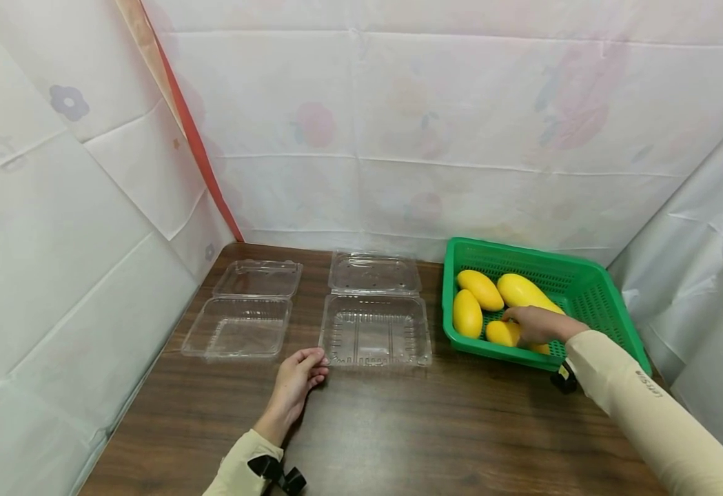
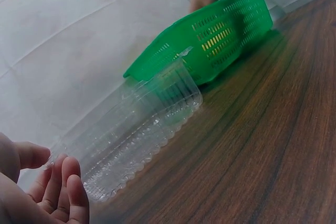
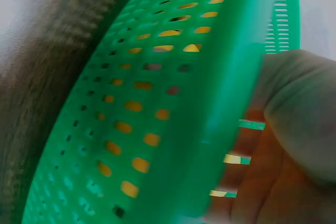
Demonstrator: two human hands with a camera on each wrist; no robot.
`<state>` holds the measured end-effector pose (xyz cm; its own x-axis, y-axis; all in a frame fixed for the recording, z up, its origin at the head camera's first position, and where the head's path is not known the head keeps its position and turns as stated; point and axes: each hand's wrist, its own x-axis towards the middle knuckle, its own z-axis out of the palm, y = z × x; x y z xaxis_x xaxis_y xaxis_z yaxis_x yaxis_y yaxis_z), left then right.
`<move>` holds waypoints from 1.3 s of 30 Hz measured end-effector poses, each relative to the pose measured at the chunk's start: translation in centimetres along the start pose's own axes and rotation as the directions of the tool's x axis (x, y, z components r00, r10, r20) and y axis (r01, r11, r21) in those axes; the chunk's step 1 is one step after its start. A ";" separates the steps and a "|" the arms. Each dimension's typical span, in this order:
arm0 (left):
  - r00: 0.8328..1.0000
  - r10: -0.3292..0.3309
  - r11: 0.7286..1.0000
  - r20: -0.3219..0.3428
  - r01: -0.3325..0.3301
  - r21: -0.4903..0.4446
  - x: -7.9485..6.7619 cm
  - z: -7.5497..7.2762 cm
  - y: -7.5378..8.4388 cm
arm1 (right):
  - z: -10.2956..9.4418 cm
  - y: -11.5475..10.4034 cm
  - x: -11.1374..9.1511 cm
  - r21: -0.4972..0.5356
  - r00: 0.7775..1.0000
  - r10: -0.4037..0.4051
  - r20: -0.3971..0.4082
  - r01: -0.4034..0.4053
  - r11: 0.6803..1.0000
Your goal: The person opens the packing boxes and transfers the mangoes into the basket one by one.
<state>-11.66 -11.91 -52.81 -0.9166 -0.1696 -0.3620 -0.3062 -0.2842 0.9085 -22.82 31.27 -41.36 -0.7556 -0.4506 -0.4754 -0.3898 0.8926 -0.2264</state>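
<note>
In the head view my left hand (image 1: 299,382) pinches the near left corner of a clear plastic clamshell box (image 1: 373,331), which lies with its lid folded back. The left wrist view shows thumb and fingertips at the corner of this box (image 2: 142,135). My right hand (image 1: 537,325) reaches into a green basket (image 1: 460,248) and grips a yellow mango (image 1: 501,333), partly covered by the fingers. Other yellow mangoes (image 1: 481,289) lie around it. In the right wrist view the basket wall (image 3: 210,103) hides most of the fingers and the fruit.
A second clear clamshell box (image 1: 237,327) lies with its lid back on the left of the brown wooden table (image 1: 373,441). White printed sheets (image 1: 398,124) hang behind and at both sides. The basket stands at the right rear, near the sheet.
</note>
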 end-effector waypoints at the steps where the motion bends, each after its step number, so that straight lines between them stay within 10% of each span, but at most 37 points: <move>1: 1.000 0.000 1.000 0.000 0.000 -0.001 0.0 0.0 0.0 | 0.1 0.0 0.0 0.000 1.000 0.005 -0.001 -0.005 1.000; 39: 0.999 -0.031 0.999 0.007 0.031 -0.034 0.0 -0.4 0.8 | -0.1 0.6 -0.8 0.183 0.997 0.025 -0.076 -0.011 0.983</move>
<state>-11.80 -12.56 -52.14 -0.9084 -0.1543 -0.3886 -0.3259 -0.3210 0.8892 -22.50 32.16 -41.05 -0.8028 -0.4277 -0.4154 -0.2786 0.8851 -0.3728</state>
